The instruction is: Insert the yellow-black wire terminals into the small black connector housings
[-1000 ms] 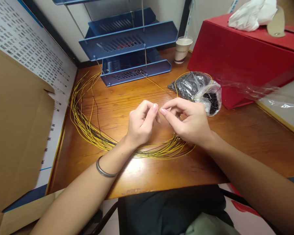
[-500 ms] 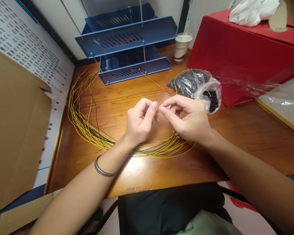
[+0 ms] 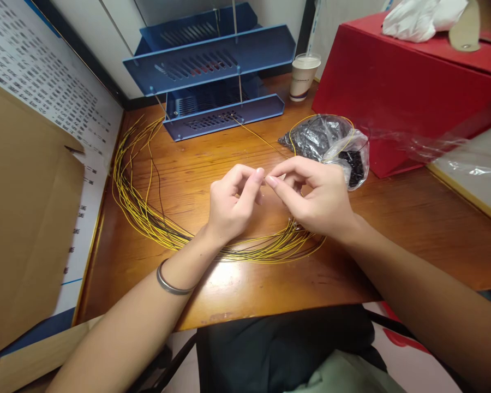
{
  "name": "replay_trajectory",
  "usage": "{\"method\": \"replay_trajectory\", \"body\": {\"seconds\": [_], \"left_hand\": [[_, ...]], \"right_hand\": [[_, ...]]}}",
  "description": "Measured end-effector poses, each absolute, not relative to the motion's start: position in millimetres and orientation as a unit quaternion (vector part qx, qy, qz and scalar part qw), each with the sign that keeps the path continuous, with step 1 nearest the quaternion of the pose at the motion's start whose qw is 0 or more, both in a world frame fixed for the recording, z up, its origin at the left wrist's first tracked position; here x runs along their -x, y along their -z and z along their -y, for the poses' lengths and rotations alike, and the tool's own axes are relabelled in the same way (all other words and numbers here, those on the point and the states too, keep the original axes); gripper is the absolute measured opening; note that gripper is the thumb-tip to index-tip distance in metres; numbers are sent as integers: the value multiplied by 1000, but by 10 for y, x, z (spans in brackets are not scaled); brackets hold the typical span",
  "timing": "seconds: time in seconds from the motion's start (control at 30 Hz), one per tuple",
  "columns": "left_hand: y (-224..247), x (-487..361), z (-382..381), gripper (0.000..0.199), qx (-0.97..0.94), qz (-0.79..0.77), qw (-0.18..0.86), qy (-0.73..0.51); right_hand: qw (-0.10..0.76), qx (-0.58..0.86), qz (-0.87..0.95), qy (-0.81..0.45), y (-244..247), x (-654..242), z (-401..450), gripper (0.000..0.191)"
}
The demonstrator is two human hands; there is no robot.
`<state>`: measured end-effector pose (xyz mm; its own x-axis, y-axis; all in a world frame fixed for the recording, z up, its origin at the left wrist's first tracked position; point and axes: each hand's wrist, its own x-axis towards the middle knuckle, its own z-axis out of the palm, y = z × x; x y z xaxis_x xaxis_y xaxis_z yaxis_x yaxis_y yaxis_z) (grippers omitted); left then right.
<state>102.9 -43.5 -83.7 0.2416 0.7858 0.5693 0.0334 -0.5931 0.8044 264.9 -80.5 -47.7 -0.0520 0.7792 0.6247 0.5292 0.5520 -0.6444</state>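
My left hand (image 3: pixel 233 203) is closed in a pinch above the table; what sits between its fingertips is too small to make out. Almost touching it, my right hand (image 3: pixel 317 194) pinches with thumb and forefinger. A thin yellow wire (image 3: pixel 258 136) runs from near the blue rack down to my right hand and passes behind its fingers. Beneath both hands a loose bundle of yellow and black wires (image 3: pixel 141 215) curves across the table, its right-hand ends with small metallic tips partly hidden by my right hand.
Beyond my right hand lies a clear plastic bag (image 3: pixel 362 144) of small black pieces. A blue two-tier rack (image 3: pixel 225 117) stands at the back, beside a paper cup (image 3: pixel 304 79). The red box (image 3: pixel 393 93) bounds the right, cardboard (image 3: pixel 28 218) the left.
The fingertips of both hands have come slightly closer together. Otherwise the hands, the wires and the bag look the same, with only a small shift of the view.
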Motion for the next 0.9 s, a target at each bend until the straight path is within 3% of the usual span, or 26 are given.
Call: {"method": "replay_trajectory", "body": {"seconds": [0.5,0.9], "left_hand": [[819,-1037,434,40,-698,-304,349,-546],[746,-1041,443,60,-716,-302,296,-555]], "right_hand": [[504,463,719,-119,496,-2653,798,8],[504,464,720,-115,493,-2649,804,8]]}}
